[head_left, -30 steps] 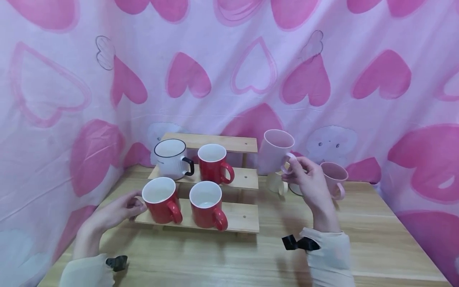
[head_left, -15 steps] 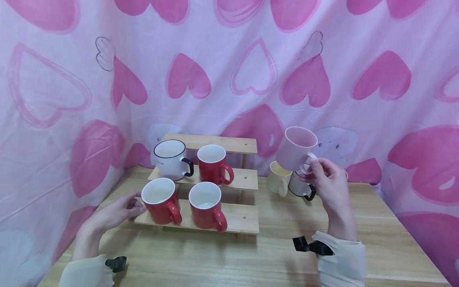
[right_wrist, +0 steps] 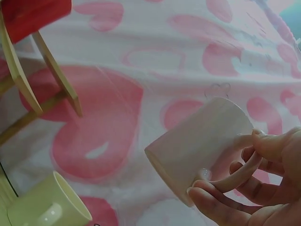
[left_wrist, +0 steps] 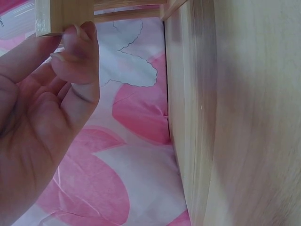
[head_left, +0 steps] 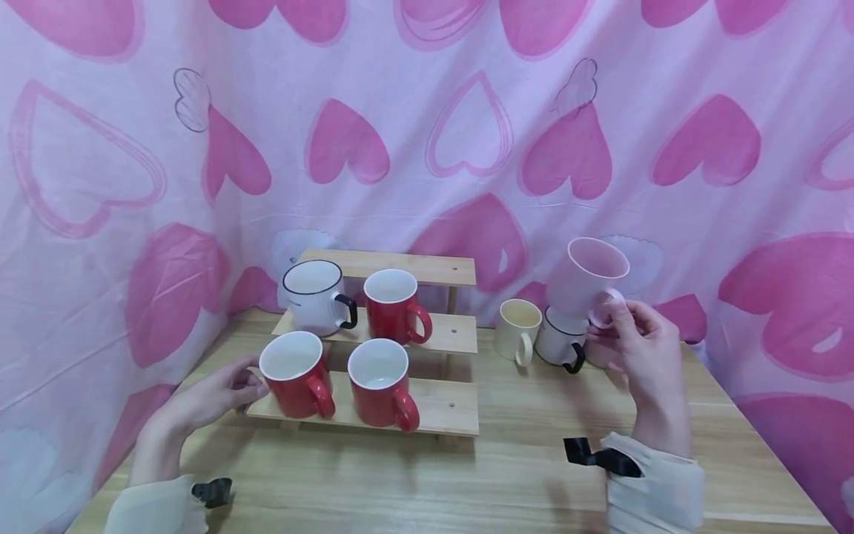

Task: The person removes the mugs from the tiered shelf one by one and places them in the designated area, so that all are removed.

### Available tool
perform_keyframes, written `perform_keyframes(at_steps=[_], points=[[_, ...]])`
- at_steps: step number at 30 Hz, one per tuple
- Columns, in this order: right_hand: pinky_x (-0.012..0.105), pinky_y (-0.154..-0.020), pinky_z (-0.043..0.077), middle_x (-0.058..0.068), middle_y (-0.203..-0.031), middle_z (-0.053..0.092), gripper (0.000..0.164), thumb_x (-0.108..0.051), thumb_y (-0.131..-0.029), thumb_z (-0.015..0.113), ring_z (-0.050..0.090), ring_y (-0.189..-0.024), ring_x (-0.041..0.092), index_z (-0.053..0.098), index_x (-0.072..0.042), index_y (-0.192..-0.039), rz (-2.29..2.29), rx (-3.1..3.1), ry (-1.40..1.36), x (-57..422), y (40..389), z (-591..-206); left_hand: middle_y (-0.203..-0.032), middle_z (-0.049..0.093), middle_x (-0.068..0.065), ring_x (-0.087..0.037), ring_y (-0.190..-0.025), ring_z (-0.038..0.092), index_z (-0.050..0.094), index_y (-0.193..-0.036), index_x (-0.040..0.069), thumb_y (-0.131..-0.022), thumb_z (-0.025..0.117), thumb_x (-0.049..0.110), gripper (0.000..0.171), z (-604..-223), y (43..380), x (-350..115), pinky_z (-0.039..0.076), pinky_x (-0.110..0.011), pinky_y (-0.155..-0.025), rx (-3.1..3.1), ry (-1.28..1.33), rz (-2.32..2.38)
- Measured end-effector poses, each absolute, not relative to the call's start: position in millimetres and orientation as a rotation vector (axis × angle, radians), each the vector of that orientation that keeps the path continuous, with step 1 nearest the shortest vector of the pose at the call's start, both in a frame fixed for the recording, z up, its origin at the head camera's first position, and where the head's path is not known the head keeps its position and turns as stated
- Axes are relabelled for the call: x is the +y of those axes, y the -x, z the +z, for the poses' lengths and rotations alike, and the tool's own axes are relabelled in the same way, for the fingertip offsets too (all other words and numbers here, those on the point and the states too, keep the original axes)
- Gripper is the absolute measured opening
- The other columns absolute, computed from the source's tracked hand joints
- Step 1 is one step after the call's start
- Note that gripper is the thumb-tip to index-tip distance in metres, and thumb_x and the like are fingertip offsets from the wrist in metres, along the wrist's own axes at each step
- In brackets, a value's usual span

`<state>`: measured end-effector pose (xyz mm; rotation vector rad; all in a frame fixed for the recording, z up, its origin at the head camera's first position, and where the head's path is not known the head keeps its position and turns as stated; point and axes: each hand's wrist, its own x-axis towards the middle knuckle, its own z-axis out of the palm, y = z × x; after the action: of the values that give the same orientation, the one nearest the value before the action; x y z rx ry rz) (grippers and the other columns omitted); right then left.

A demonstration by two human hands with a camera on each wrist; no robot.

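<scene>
My right hand (head_left: 654, 363) pinches the handle of a pink mug (head_left: 577, 285), raised above the table at the right in the head view. In the right wrist view, thumb and fingers close round that mug's handle (right_wrist: 235, 176), its body tilted. At the left, my left hand (head_left: 207, 397) grips the left end of the bottom board of a three-tier wooden rack (head_left: 440, 408); the left wrist view shows fingertips at the board's end (left_wrist: 70, 16). Two red mugs (head_left: 293, 386) stand on that board. The middle tier carries a white mug (head_left: 313, 308) with black handle and a red mug (head_left: 388, 315).
Right of the rack, a cream mug (head_left: 512, 334) and a white black-rimmed mug (head_left: 555, 340) stand on the wooden table (head_left: 520, 460). Another pink mug (head_left: 599, 356) is mostly hidden by the right hand. A heart-print curtain (head_left: 360, 59) hangs behind and at both sides.
My right hand has carried the pink mug rightward, away from the rack, uncovering the cream and white mugs. The left hand stays at the rack's bottom board.
</scene>
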<state>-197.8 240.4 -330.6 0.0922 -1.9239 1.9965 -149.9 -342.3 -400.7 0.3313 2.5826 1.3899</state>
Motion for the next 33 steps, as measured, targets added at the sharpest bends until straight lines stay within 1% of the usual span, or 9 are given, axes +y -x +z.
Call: perform_keyframes(at_steps=[2, 3, 9, 11, 16, 18, 25, 31, 33], points=[[0.027, -0.046, 0.052, 0.004, -0.086, 0.068, 0.028, -0.023, -0.095, 0.064, 0.072, -0.068, 0.017, 0.066, 0.001, -0.109, 2.008, -1.905, -0.079, 245.0, 197.7, -331.8, -0.088, 0.058, -0.013, -0.020, -0.071, 0.057, 0.043, -0.129, -0.007, -0.096, 0.063, 0.014, 0.044, -400.7, 149.8, -342.5, 0.051, -0.035, -0.064, 2.586, -0.334, 1.387], [0.027, -0.045, 0.052, 0.004, -0.086, 0.068, 0.026, -0.022, -0.095, 0.065, 0.072, -0.068, 0.016, 0.066, 0.001, -0.109, 1.995, -1.895, -0.072, 247.0, 197.9, -332.3, -0.088, 0.058, -0.013, -0.019, -0.071, 0.057, 0.043, -0.129, -0.007, -0.096, 0.063, 0.014, 0.044, -400.7, 149.8, -342.5, 0.051, -0.035, -0.064, 2.585, -0.336, 1.387], [0.025, -0.064, 0.054, 0.006, -0.083, 0.065, 0.022, -0.012, -0.094, 0.065, 0.071, -0.067, 0.015, 0.067, 0.005, -0.108, 1.994, -1.787, -0.067, 261.5, 198.9, -336.4, -0.088, 0.058, -0.012, -0.019, -0.070, 0.056, 0.042, -0.131, -0.006, -0.096, 0.063, 0.015, 0.046, -400.3, 150.4, -342.0, 0.050, -0.034, -0.063, 2.588, -0.336, 1.382], [0.025, -0.065, 0.054, 0.007, -0.083, 0.065, 0.023, -0.013, -0.093, 0.066, 0.071, -0.067, 0.014, 0.067, 0.005, -0.109, 2.010, -1.771, -0.039, 267.0, 197.7, -337.7, -0.087, 0.058, -0.012, -0.020, -0.070, 0.057, 0.043, -0.130, -0.006, -0.096, 0.063, 0.015, 0.045, -400.3, 150.1, -342.2, 0.050, -0.034, -0.064, 2.587, -0.334, 1.378], [0.024, -0.065, 0.054, 0.007, -0.087, 0.063, 0.032, -0.020, -0.092, 0.068, 0.071, -0.068, 0.015, 0.068, 0.001, -0.116, 2.034, -1.771, 0.057, 281.9, 193.5, -338.7, -0.087, 0.057, -0.012, -0.019, -0.071, 0.057, 0.044, -0.128, -0.005, -0.096, 0.062, 0.014, 0.041, -401.3, 149.8, -343.1, 0.051, -0.035, -0.064, 2.579, -0.339, 1.388], [0.024, -0.064, 0.055, 0.007, -0.087, 0.062, 0.031, -0.020, -0.091, 0.069, 0.070, -0.068, 0.014, 0.068, 0.000, -0.115, 2.037, -1.753, 0.052, 288.0, 194.8, -338.7, -0.087, 0.057, -0.012, -0.019, -0.071, 0.057, 0.044, -0.128, -0.005, -0.096, 0.062, 0.014, 0.041, -402.1, 150.2, -343.0, 0.051, -0.035, -0.064, 2.579, -0.342, 1.391], [0.028, -0.063, 0.055, 0.010, -0.081, 0.066, 0.024, -0.010, -0.089, 0.070, 0.071, -0.067, 0.018, 0.069, 0.006, -0.107, 2.114, -1.588, -0.037, 308.1, 209.1, -344.1, -0.088, 0.058, -0.013, -0.019, -0.069, 0.057, 0.041, -0.133, -0.007, -0.096, 0.062, 0.014, 0.047, -401.1, 148.8, -343.1, 0.050, -0.032, -0.063, 2.587, -0.342, 1.382], [0.026, -0.061, 0.055, 0.008, -0.081, 0.066, 0.023, -0.011, -0.090, 0.069, 0.070, -0.066, 0.015, 0.070, 0.003, -0.108, 2.097, -1.618, -0.048, 330.8, 219.0, -350.5, -0.089, 0.059, -0.013, -0.022, -0.071, 0.057, 0.043, -0.132, -0.005, -0.097, 0.062, 0.016, 0.046, -400.7, 150.0, -343.0, 0.049, -0.033, -0.064, 2.596, -0.342, 1.362], [0.026, -0.062, 0.055, 0.007, -0.083, 0.067, 0.023, -0.011, -0.090, 0.069, 0.070, -0.068, 0.016, 0.070, 0.003, -0.109, 2.112, -1.634, -0.056, 339.2, 221.1, -353.4, -0.089, 0.059, -0.013, -0.023, -0.071, 0.057, 0.043, -0.131, -0.005, -0.096, 0.062, 0.016, 0.045, -400.6, 150.2, -343.0, 0.049, -0.033, -0.064, 2.604, -0.336, 1.356]])
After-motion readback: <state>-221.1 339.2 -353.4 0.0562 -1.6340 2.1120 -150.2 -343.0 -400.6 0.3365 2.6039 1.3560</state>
